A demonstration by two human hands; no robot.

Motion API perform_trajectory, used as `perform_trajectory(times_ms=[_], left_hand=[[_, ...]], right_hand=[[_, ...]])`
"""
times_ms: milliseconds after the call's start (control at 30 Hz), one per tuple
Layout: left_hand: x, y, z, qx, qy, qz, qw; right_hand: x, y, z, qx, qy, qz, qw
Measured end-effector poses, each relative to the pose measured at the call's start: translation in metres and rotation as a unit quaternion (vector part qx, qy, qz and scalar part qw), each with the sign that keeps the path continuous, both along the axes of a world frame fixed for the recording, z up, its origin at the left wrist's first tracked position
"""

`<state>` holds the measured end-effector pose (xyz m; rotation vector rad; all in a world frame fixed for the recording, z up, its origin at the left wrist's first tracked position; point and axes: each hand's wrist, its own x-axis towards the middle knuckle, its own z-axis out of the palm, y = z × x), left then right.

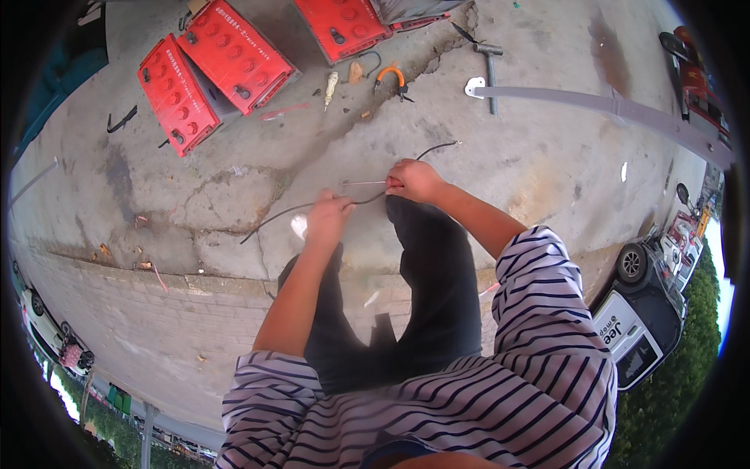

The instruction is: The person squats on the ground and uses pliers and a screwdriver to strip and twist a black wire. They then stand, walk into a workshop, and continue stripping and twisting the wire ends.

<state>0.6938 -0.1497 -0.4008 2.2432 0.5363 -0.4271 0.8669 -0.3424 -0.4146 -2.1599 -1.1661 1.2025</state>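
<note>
- Head view: the black cable (367,201) spans your hands in front of your knees, probably to steady it.
- Your left hand (328,215), slightly blurred, has its fingers closed around the cable.
- Your right hand (414,181), by your right knee, grasps the cable and a thin metal rod (364,183), which points left, perhaps for working along it.

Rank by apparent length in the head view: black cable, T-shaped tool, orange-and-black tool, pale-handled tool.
1. Black cable: partly covered, yet clearly longest.
2. T-shaped tool.
3. Orange-and-black tool and pale-handled tool: too alike to rank.

The cable is likely nearer the camera; true sizes unsure.
</note>
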Motion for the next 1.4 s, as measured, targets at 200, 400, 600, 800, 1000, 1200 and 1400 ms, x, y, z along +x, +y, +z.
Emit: perform_trajectory(times_ms=[200, 400, 600, 800, 1000, 1200, 1400], left_hand=[[-0.001, 0.002, -0.133, 0.014, 0.045, -0.125, 0.991], [-0.007, 0.009, -0.245, 0.013, 0.228, -0.345, 0.910], [0.053, 0.007, -0.216, 0.000, 0.141, -0.475, 0.869], [0.104, 0.029, -0.103, -0.077, -0.088, -0.234, 0.965], [0.103, 0.045, -0.093, -0.227, 0.061, -0.067, 0.970], [0.115, 0.058, -0.107, -0.196, -0.011, -0.064, 0.978], [0.131, 0.075, -0.118, -0.229, -0.029, -0.003, 0.973]], right_hand=[[0.033, -0.010, -0.114, -0.045, 0.048, -0.029, 0.997], [0.115, -0.022, -0.230, -0.008, -0.111, 0.010, 0.994], [0.189, 0.010, -0.305, -0.017, -0.222, 0.052, 0.973], [0.248, 0.055, -0.323, -0.001, -0.323, 0.092, 0.942], [0.256, 0.067, -0.357, 0.012, -0.356, 0.162, 0.920], [0.268, 0.065, -0.361, 0.006, -0.373, 0.208, 0.904], [0.214, 0.016, -0.317, 0.057, -0.361, 0.113, 0.924]])
